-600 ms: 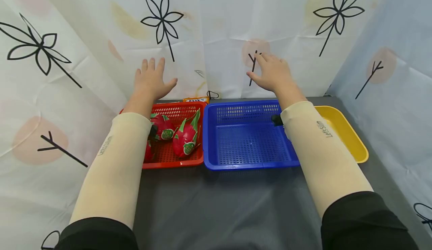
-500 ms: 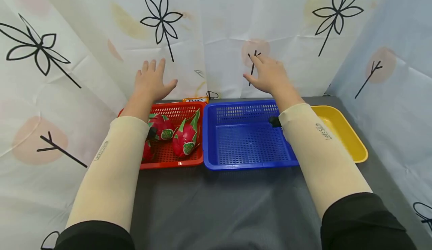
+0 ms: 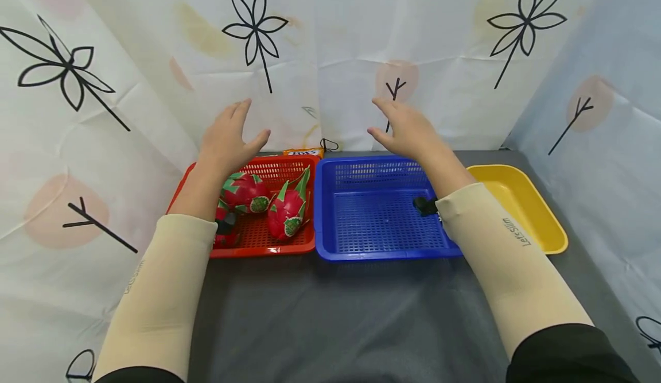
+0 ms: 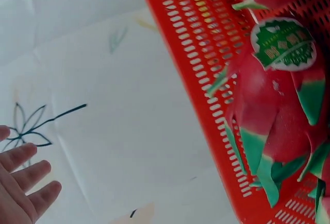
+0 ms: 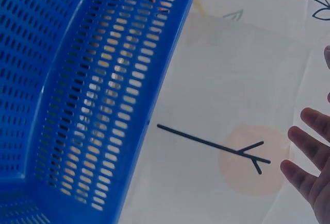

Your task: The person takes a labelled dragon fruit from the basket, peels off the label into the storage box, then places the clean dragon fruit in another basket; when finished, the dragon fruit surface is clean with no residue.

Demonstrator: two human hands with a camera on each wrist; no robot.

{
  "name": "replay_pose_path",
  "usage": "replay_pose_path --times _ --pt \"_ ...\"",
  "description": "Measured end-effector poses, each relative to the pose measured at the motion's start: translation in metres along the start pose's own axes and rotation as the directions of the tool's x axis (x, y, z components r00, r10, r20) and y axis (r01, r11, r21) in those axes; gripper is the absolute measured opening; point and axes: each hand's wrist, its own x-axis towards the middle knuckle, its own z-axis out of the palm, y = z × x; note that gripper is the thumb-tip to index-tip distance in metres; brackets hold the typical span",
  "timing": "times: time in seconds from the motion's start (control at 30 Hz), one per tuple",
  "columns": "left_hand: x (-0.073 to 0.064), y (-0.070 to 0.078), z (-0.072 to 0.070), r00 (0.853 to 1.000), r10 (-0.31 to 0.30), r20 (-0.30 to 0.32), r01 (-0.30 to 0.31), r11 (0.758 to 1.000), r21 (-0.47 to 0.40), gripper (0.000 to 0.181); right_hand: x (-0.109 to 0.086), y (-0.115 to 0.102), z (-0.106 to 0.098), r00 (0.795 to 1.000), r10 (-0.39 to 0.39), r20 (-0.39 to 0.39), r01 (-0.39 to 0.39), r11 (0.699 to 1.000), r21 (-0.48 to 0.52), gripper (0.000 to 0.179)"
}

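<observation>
My left hand (image 3: 226, 139) is raised over the back of the red basket (image 3: 263, 251), fingers straight and thumb spread, holding nothing. Several dragon fruits lie in that basket; one dragon fruit (image 3: 287, 209) sits at its right side, and another dragon fruit (image 4: 278, 95) bears a green and white sticker in the left wrist view. Above the far rim of the blue basket (image 3: 382, 254), my right hand (image 3: 408, 129) hangs in the air with its fingers extended and nothing in it. No fruit shows inside the blue basket.
A yellow tray (image 3: 516, 199) stands to the right, partly behind my right forearm. An orange packet (image 3: 304, 152) lies behind the baskets against the patterned white curtain (image 3: 346, 38). Grey cloth (image 3: 330, 314) covers the table in front.
Both hands have come down slightly and turned, their palms facing inward more. The view has shifted a little. The baskets and fruits stay where they were.
</observation>
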Motion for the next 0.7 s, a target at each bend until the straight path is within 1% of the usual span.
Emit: replay_pose_path --times 0.07,0.17,0.3,0.4,0.47,0.6,0.7 --pt "-0.006 0.003 -0.001 0.999 0.013 -0.038 -0.015 0.999 -0.046 0.077 -0.004 -0.003 0.003 1.0 -0.018 -0.013 0.019 0.999 0.041 0.07" --pt "-0.016 0.006 -0.004 0.995 0.023 -0.095 -0.031 0.995 -0.09 0.073 -0.01 -0.012 0.007 0.997 -0.055 -0.051 0.06 0.993 0.1 0.07" --pt "-0.03 0.012 -0.008 0.981 0.05 -0.188 -0.074 0.989 -0.128 0.068 -0.019 -0.027 0.009 0.989 -0.103 -0.106 0.117 0.985 0.13 0.067" --pt "-0.042 0.016 -0.011 0.96 0.07 -0.271 -0.115 0.981 -0.156 0.064 -0.025 -0.038 0.009 0.984 -0.13 -0.123 0.147 0.98 0.138 0.068" --pt "-0.05 0.017 -0.013 0.945 0.073 -0.319 -0.135 0.975 -0.178 0.062 -0.028 -0.044 0.008 0.982 -0.14 -0.126 0.157 0.978 0.139 0.069" --pt "-0.066 0.018 -0.018 0.919 0.065 -0.388 -0.163 0.96 -0.226 0.06 -0.033 -0.053 0.008 0.98 -0.143 -0.137 0.164 0.973 0.161 0.07" --pt "-0.079 0.017 -0.019 0.898 0.062 -0.436 -0.189 0.949 -0.253 0.059 -0.04 -0.06 0.009 0.983 -0.119 -0.141 0.146 0.97 0.195 0.07"
